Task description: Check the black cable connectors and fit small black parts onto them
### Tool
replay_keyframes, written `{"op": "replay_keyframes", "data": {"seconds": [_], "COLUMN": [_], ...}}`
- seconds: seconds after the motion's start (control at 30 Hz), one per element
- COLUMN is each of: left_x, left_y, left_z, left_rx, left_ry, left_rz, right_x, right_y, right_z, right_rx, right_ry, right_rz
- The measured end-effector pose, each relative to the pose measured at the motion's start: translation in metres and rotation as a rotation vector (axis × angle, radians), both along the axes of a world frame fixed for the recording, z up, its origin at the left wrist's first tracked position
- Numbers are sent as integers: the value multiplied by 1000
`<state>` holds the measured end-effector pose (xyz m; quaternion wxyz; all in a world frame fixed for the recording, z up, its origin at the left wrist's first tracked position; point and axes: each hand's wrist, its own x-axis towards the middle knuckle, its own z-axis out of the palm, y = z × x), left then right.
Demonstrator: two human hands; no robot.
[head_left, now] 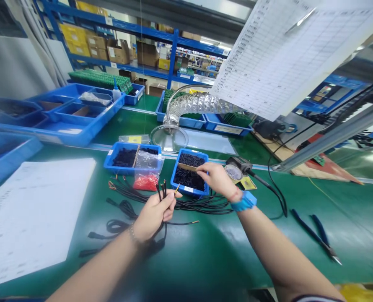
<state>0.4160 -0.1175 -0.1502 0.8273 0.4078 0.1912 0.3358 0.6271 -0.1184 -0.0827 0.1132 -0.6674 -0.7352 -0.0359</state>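
My left hand (157, 212) is closed around a bunch of black cables (161, 191). Their ends point up, and a yellow wire tip shows at one of them. My right hand (218, 179) reaches to the right edge of a small blue bin (180, 188), thumb and fingertips pinched together beside its cardboard divider (187, 167). Short black tube-like pieces (186, 178) fill both halves of that bin. Whatever the right fingertips hold is too small to make out. Behind my hands, more black cables (211, 207) lie across the green bench.
Another blue bin (119, 170) stands to the left, a bag of red pieces (145, 181) against it. Cutting pliers (318, 237) lie right, a soldering iron holder (238, 164) behind. Paper sheets (45, 209) cover the left; a fume hose (199, 102) hangs ahead.
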Motion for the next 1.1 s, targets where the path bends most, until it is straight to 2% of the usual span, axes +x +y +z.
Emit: {"op": "replay_keyframes", "data": {"seconds": [0.1, 0.23, 0.4, 0.57, 0.83, 0.9, 1.03, 1.1], "left_x": [0, 1, 1, 2, 3, 3, 3, 3], "left_y": [-1, -3, -2, -2, -1, 0, 0, 0], "left_z": [2, 2, 0, 1, -5, -5, -4, -4], "left_rx": [-19, -21, -22, -5, 79, 64, 6, 0], "left_ry": [-10, 4, 16, 24, 120, 122, 103, 111], "left_rz": [-6, -5, -5, 5, 49, 56, 72, 82], "right_x": [10, 5, -1, 0, 12, 7, -16, -30], "right_y": [23, 34, 36, 34, 27, 22, 6, -3], "right_z": [-16, -31, -38, -40, -32, -29, -18, -14], "right_rx": [-152, -206, -230, -209, -186, -211, -296, -298], "right_ry": [-253, -305, -270, -100, 357, 608, 1368, 1513], "right_rz": [-2, 22, 39, 34, -35, -69, -74, -46]}}
